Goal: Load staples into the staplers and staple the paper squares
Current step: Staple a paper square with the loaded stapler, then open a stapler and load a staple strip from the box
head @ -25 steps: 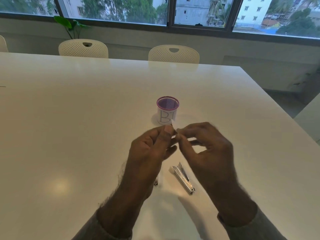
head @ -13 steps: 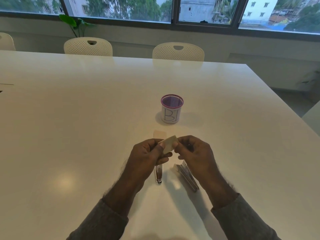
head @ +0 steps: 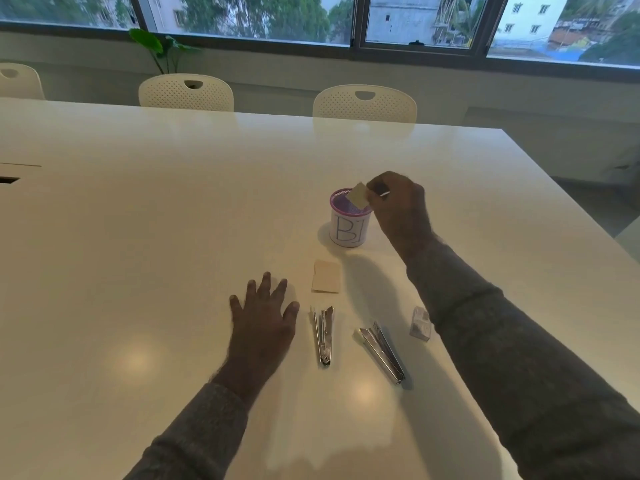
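Note:
My right hand pinches a small cream paper square just above the mouth of a purple mesh cup with a white label. My left hand lies flat on the white table, fingers spread, holding nothing. Another cream paper square lies on the table in front of the cup. Two silver staplers lie nearer me: one stapler just right of my left hand, the other stapler further right, angled. A small white staple box sits beside my right forearm.
White perforated chairs stand along the table's far edge below a wide window. A potted plant is behind them. The table's right edge runs diagonally close to my right arm. A dark slot shows at the far left.
The hands, together on the paper square before, have parted. My right hand carried the square away to the cup's mouth. My left hand dropped flat onto the table.

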